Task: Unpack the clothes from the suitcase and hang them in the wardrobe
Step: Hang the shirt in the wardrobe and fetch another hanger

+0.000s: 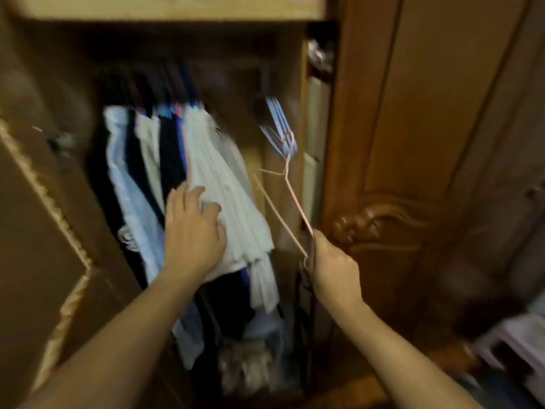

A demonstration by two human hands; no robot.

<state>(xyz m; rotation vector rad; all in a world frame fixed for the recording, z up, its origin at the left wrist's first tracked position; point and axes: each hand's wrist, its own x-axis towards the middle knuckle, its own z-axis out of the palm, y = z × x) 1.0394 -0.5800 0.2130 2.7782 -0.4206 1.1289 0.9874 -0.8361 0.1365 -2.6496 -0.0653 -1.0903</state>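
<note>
Head view: left hand (193,231) flat, fingers spread, pressing white garment (233,199) in wardrobe (413,143); right hand (334,268) pinching empty pink hanger (290,188).

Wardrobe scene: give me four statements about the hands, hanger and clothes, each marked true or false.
1. The right hand holds a pink wire hanger. True.
2. A shirt hangs on that pink hanger. False: it is bare.
3. The left hand rests on a pale garment among the hanging clothes. True.
4. The spare blue hangers hang left of the clothes. False: they hang to the right, near the carved door.
</note>
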